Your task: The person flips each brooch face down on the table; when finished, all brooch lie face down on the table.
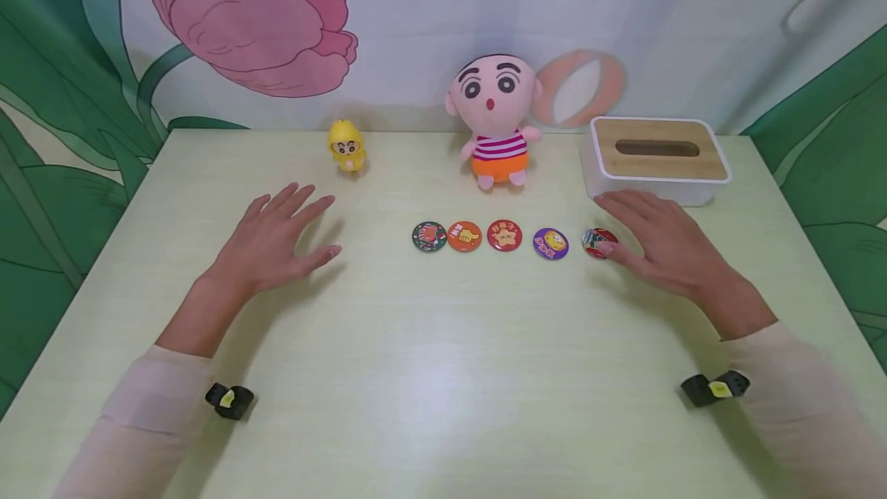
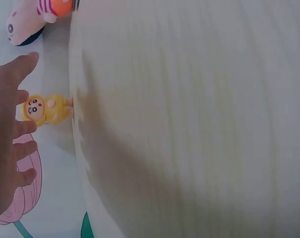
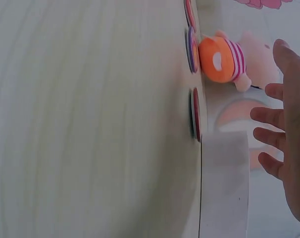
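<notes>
My left hand [image 1: 273,241] hovers over the left half of the table, fingers spread, holding nothing. Past its fingertips stands a small yellow-hooded figurine [image 1: 346,147]. On the right, my right hand [image 1: 665,245] has its fingers extended and is empty; in the head view its thumb overlaps a red round badge [image 1: 594,242]. Leftward from that badge runs a row of more round badges: purple [image 1: 550,243], red with a star-like figure [image 1: 504,236], orange [image 1: 464,236] and dark green [image 1: 429,237]. The orange and green ones lie edge to edge.
Behind the row sits a plush doll [image 1: 499,122] in a striped top and orange shorts. A white tissue box [image 1: 654,156] with a wooden lid stands at the back right, just beyond my right fingertips. A printed curtain [image 1: 416,21] hangs along the back edge of the table [image 1: 416,391].
</notes>
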### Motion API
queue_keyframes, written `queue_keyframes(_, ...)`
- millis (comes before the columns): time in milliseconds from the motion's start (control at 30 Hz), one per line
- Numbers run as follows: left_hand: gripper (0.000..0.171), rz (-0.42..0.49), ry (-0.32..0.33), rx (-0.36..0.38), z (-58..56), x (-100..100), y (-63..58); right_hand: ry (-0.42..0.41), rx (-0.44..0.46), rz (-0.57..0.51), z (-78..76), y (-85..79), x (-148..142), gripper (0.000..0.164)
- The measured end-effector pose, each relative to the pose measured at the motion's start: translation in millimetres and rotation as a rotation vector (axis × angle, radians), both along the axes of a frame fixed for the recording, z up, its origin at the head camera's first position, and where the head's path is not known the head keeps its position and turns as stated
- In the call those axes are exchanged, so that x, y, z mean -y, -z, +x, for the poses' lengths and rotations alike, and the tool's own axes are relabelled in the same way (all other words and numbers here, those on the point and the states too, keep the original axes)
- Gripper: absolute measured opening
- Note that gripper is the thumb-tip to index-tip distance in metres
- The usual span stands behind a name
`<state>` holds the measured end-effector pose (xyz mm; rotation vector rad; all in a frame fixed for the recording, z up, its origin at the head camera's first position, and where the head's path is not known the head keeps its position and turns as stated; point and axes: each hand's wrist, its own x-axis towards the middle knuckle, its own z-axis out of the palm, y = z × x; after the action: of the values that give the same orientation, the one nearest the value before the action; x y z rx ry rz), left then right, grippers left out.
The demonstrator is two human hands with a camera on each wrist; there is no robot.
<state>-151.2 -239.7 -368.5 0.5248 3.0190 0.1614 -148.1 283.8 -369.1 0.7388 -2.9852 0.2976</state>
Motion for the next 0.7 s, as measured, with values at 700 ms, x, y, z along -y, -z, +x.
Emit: queue_keyframes(700,0.067,0.168,0.045,0.11,-9.3,-34.7,7.7,-0.023,0.144,-0.098,-15.1,1.8,51.6,0.045)
